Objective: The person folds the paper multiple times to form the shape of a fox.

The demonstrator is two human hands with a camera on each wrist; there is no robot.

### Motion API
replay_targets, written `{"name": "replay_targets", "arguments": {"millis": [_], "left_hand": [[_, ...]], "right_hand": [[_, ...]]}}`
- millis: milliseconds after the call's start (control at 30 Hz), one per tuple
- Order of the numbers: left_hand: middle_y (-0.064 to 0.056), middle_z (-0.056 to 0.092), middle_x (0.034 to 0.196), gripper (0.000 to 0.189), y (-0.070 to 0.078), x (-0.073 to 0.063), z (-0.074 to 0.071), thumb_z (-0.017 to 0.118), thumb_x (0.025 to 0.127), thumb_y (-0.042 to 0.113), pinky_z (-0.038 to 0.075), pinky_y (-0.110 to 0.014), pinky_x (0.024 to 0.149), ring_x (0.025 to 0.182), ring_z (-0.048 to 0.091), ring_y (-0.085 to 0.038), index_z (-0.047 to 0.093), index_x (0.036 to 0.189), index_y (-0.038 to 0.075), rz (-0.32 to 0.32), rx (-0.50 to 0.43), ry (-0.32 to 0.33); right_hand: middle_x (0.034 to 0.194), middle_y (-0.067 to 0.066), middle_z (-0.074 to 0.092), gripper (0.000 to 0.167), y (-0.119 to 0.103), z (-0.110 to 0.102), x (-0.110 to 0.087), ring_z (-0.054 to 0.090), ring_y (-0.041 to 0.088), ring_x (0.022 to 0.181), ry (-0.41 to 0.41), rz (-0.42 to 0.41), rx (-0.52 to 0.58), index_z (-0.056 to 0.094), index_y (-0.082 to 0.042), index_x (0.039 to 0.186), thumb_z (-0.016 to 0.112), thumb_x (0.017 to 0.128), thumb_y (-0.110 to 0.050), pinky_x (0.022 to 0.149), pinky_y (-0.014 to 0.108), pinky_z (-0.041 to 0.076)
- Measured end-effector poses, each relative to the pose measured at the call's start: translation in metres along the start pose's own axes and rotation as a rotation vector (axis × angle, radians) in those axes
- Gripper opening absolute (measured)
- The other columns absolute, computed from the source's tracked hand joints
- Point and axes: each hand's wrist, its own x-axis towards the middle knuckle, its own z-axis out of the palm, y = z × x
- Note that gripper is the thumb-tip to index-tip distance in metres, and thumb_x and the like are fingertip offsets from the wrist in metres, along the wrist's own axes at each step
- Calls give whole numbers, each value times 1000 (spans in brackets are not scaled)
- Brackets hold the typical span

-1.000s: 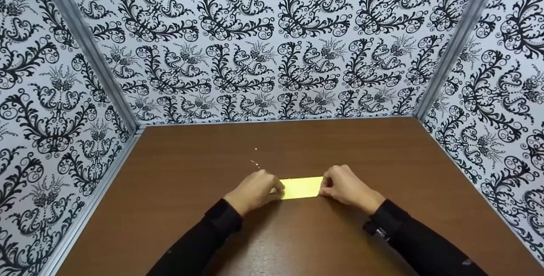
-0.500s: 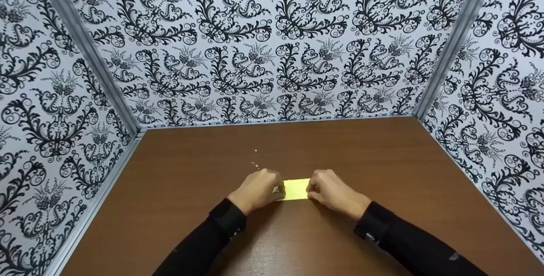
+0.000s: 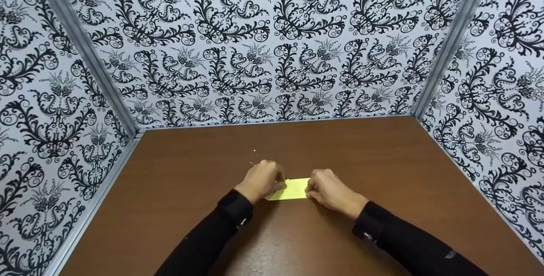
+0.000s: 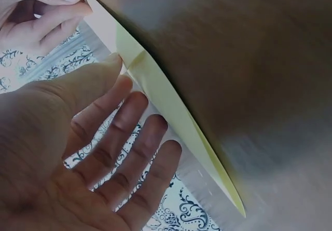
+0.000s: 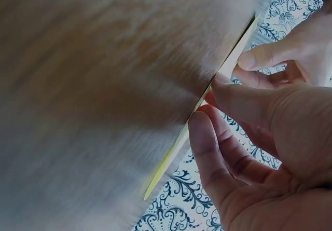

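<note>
Between our two hands a strip of yellow paper [image 3: 296, 189] is lying over the brown tabletop [image 3: 357, 152], its near-left corner showing just below our left hand [image 3: 264, 178]. That hand is pinching the paper's edge between thumb and forefinger, the other fingers fanning loosely; our right hand [image 3: 329, 186] is pinching the opposite end. Layers are gaping slightly beside our left fingers, so we are judging it folded, very light and pliable, creasing readily and probably springing open. We are favouring fingertip grips at both ends, catching every layer together, since hard tugging could be tearing it.
</note>
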Motion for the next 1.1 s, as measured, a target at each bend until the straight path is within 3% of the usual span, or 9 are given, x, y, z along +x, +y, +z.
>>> {"name": "replay_targets", "arguments": {"millis": [167,400,600,867,1100], "left_hand": [[-3,84,88,17,-1,8,2,100,93,21,60,-35,71,75,69,-14,85,90,12,-67,-42,-13],[-3,84,89,19,-2,11,2,100,93,23,63,-38,76,77,71,-17,85,86,12,-93,-51,-27],[-4,84,89,20,-4,12,2,100,93,24,65,-41,80,78,71,-18,85,86,12,-128,-78,-44],[0,82,83,23,-5,13,1,99,93,27,57,-32,73,72,64,-13,85,82,13,-194,-120,-90],[1,80,80,21,-11,7,-7,99,92,23,54,-29,73,72,63,-12,84,81,13,-199,-154,-102]], "right_hand": [[84,7,79,10,0,0,1,74,15,77,-5,7,-4,92,-6,89,95,90,3,70,25,63],[89,8,78,7,-1,-1,0,73,17,80,-43,51,38,92,-4,92,94,94,2,69,21,59],[87,7,79,8,-1,-1,1,73,16,79,-39,50,9,92,-6,90,95,94,1,69,23,61],[88,6,82,9,1,-2,0,75,17,81,-43,47,5,92,-6,90,95,92,2,71,25,63],[91,7,85,9,1,-2,0,80,21,83,-39,47,27,92,-5,91,95,93,3,73,25,65]]}}
